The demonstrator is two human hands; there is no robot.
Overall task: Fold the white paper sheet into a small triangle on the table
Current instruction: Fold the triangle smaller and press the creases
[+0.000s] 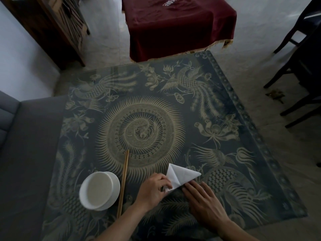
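Near the surface's (173, 105) front edge, the left hand (152, 190) pinches the folded white paper (180, 176) with curled fingers. The right hand (205, 202) presses straight fingers on its near edge.

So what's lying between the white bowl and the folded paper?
In the head view, a pair of wooden chopsticks lies between the white bowl and the folded paper, right beside the bowl; the left hand holds the paper's near edge.
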